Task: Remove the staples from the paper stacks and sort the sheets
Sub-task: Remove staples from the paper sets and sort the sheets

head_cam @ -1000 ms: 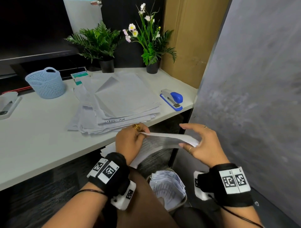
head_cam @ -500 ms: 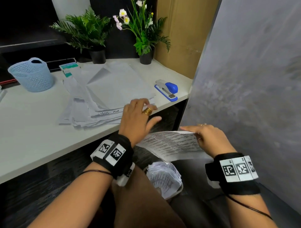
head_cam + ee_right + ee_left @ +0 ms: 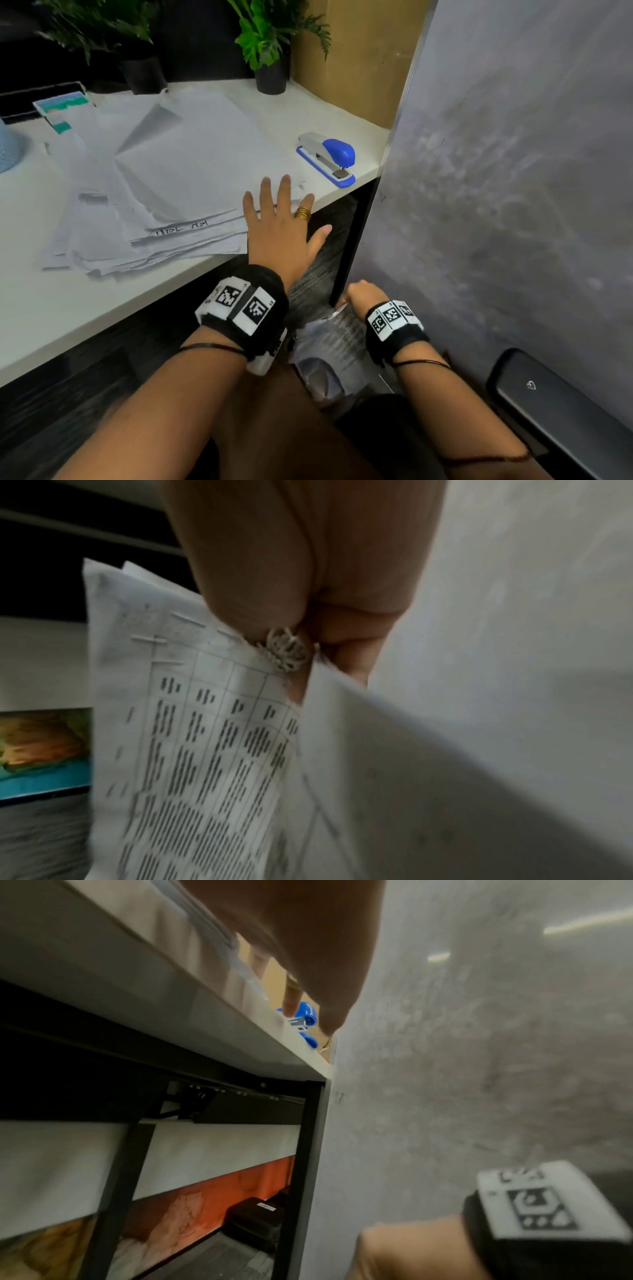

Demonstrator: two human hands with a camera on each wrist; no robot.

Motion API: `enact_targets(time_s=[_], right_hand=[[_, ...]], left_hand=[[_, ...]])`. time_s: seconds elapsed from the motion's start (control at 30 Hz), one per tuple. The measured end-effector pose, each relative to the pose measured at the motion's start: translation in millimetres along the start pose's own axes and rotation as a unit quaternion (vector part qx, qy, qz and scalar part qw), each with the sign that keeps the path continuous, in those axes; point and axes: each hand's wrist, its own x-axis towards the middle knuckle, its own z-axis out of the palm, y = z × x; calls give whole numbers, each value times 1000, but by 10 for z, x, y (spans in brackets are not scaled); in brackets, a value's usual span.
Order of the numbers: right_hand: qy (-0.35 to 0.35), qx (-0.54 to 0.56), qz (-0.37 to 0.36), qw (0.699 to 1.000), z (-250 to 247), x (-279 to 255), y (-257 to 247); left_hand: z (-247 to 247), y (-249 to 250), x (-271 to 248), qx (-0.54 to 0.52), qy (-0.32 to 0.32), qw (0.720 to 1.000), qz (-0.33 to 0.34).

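A loose pile of white sheets (image 3: pixel 185 178) lies on the white desk (image 3: pixel 51 308). My left hand (image 3: pixel 284 202) is spread flat with straight fingers over the pile's near right corner and holds nothing; I cannot tell if it touches the paper. From the left wrist view its fingers (image 3: pixel 294 999) reach past the desk edge toward the blue stapler (image 3: pixel 304 1015). My right hand (image 3: pixel 359 294) is low beside the desk leg and pinches a printed sheet (image 3: pixel 342 335). In the right wrist view the thumb and fingers (image 3: pixel 260 610) grip the top of that table-printed sheet (image 3: pixel 205 737).
A blue and grey stapler (image 3: pixel 329 157) sits at the desk's right end. Below my right hand stands a bin with crumpled papers (image 3: pixel 318 373). A grey partition (image 3: pixel 513 205) closes the right side. Two potted plants (image 3: pixel 270 75) and a pale blue basket (image 3: pixel 7 147) stand at the back.
My left hand let go of the printed sheet and rose to the pile on the desk. My right hand carried the sheet down toward the bin.
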Motion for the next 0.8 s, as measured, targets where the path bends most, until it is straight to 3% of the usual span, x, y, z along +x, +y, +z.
enact_targets(time_s=[0.33,0.47,0.6,0.8], right_hand=[[9,2,56,998,208,328,445],[0,-2,71,997,275,370,530],[-41,34,53,997,716,589,469],[-61,77,106,990,1103,870,524]], left_hand=[[400,-3,-82,84,102,991,18],[457,19,-61,135,108,985,3],[474,49,-47,153,117,981,-15],[478,52,-52,160,108,981,-11]])
